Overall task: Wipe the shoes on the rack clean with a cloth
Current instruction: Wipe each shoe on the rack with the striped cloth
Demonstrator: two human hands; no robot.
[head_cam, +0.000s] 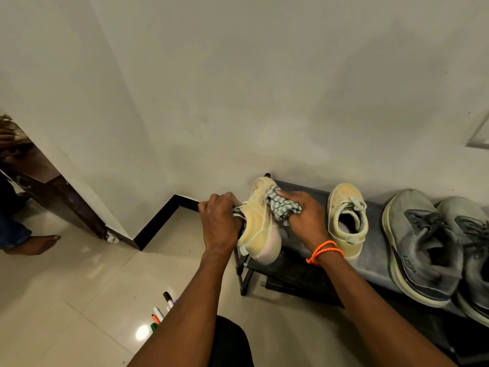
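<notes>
My left hand point(219, 221) grips a pale yellow sneaker point(260, 223) by its opening, holding it tilted on its side above the left end of the dark shoe rack point(296, 263). My right hand point(304, 218), with an orange cord round the wrist, holds a grey-and-white checked cloth point(281, 206) bunched against the side of that shoe. The matching yellow sneaker point(348, 218) stands upright on the rack's top shelf, just right of my right hand.
Two grey sneakers point(423, 250) point(473, 258) sit on the rack's right part. The rack stands against a white wall. Several markers point(161, 311) lie on the tiled floor near my left forearm. Another person's bare foot point(34, 243) shows at the far left by a dark wooden frame.
</notes>
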